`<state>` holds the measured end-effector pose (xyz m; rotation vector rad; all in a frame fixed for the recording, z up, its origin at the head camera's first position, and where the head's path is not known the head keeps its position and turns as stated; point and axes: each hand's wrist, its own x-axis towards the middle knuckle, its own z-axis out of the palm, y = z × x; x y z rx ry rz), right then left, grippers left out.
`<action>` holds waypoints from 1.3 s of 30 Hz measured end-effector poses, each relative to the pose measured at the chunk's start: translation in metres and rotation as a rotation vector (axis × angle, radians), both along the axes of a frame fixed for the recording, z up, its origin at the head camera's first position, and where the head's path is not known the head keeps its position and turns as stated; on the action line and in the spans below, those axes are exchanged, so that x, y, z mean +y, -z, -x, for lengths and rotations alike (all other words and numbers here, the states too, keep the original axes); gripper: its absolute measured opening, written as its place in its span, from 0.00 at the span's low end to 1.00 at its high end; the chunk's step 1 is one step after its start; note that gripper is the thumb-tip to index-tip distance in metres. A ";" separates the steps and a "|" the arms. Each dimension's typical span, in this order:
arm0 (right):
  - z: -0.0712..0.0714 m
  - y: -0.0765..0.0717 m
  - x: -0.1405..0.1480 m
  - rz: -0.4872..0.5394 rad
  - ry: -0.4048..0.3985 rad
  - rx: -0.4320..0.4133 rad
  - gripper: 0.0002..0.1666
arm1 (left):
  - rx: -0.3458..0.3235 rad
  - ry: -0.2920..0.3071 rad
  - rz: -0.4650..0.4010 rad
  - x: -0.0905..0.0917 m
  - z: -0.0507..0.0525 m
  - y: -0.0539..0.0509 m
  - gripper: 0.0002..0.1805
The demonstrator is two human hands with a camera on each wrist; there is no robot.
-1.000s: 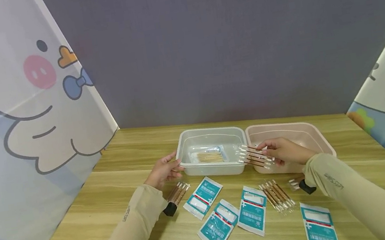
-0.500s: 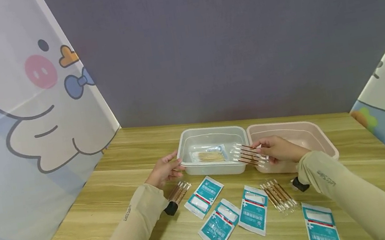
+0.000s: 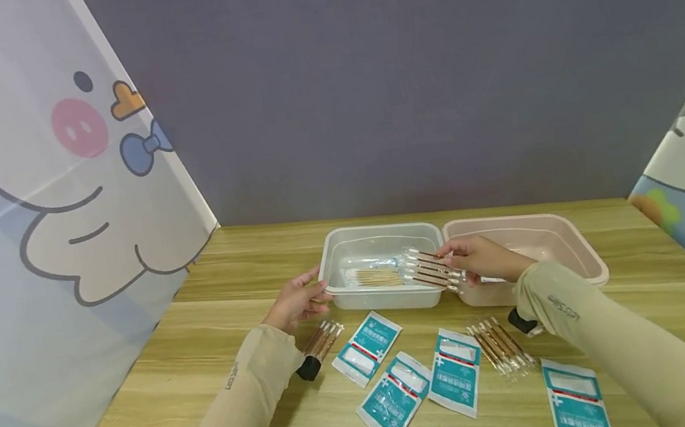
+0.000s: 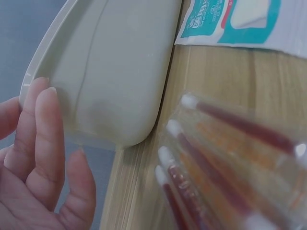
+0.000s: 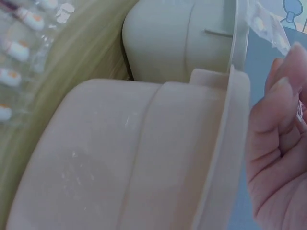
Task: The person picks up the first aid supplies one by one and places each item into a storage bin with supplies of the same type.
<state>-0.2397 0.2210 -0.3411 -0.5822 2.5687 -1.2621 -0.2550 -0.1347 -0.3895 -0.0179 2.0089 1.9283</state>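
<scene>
Left hand [image 3: 297, 303]: pinches rim of white tub [image 3: 388, 299].
Right hand [image 3: 482, 260]: pinches swab pack [image 3: 427, 269] over white tub's right edge.
Pink tub [image 3: 486, 297]: right of white tub.

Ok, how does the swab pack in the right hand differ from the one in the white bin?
The held pack has reddish-brown sticks; the binned pack has pale yellow ones. The held pack's sticks are spaced apart; the binned pack's sit closer. The right hand holds up the held pack; the binned pack lies inside the white bin. Both have sticks side by side.
</scene>
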 end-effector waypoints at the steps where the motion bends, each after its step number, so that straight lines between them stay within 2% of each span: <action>1: 0.001 0.000 -0.001 -0.001 0.004 -0.004 0.18 | 0.001 0.003 0.006 0.000 0.000 0.000 0.29; 5: 0.001 -0.002 -0.004 0.003 0.011 -0.030 0.20 | 0.007 0.026 0.026 0.000 0.000 0.000 0.30; 10: 0.006 -0.003 -0.009 0.004 -0.024 -0.032 0.20 | 0.003 0.040 0.015 -0.001 -0.002 0.002 0.30; 21: 0.018 -0.011 -0.033 -0.046 -0.075 -0.017 0.18 | -0.023 0.008 0.025 -0.003 -0.001 -0.005 0.29; 26: 0.025 -0.016 -0.041 -0.060 -0.063 -0.021 0.18 | -0.021 -0.003 0.040 -0.002 -0.002 -0.007 0.29; 30: 0.027 -0.020 -0.047 -0.093 -0.080 -0.008 0.18 | -0.007 -0.019 0.067 0.001 -0.001 -0.007 0.28; 35: 0.029 -0.023 -0.053 -0.119 -0.148 0.052 0.19 | 0.007 -0.058 0.098 0.002 -0.001 -0.005 0.27; 39: 0.034 -0.024 -0.056 -0.140 -0.152 0.087 0.18 | 0.021 -0.067 0.104 0.003 0.000 -0.005 0.26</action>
